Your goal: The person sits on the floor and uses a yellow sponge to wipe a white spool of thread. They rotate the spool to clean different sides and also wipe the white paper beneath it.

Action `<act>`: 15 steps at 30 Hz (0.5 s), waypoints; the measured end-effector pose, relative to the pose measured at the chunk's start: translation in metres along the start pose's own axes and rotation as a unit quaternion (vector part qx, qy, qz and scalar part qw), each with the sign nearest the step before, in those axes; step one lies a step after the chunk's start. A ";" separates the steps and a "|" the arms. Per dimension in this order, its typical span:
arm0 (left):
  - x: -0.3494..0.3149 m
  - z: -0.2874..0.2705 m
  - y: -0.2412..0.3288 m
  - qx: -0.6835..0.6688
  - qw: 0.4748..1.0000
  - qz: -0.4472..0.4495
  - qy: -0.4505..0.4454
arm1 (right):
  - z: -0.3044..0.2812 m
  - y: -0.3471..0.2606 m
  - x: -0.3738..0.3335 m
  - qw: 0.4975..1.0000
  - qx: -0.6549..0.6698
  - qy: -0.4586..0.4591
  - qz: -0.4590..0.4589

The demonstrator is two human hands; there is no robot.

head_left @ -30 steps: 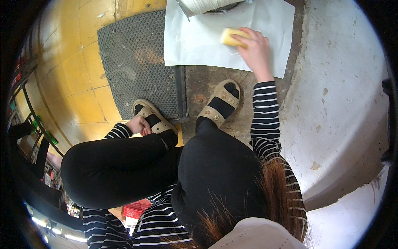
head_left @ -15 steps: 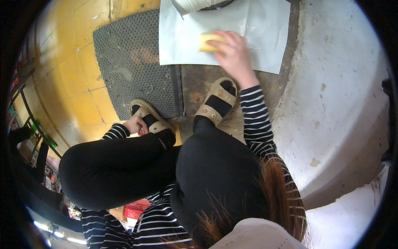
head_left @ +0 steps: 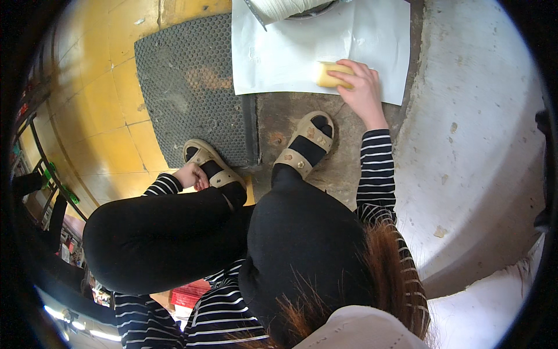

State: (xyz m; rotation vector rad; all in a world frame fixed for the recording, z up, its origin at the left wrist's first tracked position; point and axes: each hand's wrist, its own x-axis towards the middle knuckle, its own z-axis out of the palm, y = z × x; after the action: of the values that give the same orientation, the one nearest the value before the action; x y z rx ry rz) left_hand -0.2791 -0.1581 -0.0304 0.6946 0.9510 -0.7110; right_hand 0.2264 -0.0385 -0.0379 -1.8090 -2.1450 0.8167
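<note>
My right hand (head_left: 361, 93) is closed around a yellow sponge-like block (head_left: 332, 75), with thumb and fingers on its right part. The block is at the surface of a glossy white sheet (head_left: 279, 64), close to its near edge. Faint wet-looking streaks show on the sheet. Beyond my left knee, my left hand (head_left: 193, 176) hangs beside my left sandal (head_left: 203, 154), fingers loosely curled together with nothing visible in them. Part of that hand is hidden behind my leg.
A white ridged roll-like object (head_left: 288, 7) with a dark round rim stands on the sheet's far part, cut off by the picture edge. A grey textured mat (head_left: 189, 87) lies left, over yellow tiles (head_left: 96, 142). To the right rises a worn white wall (head_left: 465, 128).
My right hand has moved right and slightly nearer with the yellow sponge-like block. The sheet appears shifted a little right. My left hand has stayed in place.
</note>
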 end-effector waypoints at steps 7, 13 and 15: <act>-0.005 -0.001 0.006 0.006 1.000 0.010 -0.004 | -0.027 0.035 -0.017 0.990 -0.088 0.051 0.097; -0.003 -0.001 0.003 0.004 1.000 0.018 -0.002 | -0.032 0.042 -0.009 0.953 -0.099 0.204 0.200; -0.002 -0.001 0.002 0.010 1.000 0.010 0.001 | -0.030 0.037 0.005 0.949 -0.048 0.222 0.219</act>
State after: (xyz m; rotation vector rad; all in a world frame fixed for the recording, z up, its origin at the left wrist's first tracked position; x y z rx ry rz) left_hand -0.2793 -0.1554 -0.0285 0.7208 0.9393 -0.7037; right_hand 0.2716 -0.0222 -0.0340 -2.2954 -1.5479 0.3285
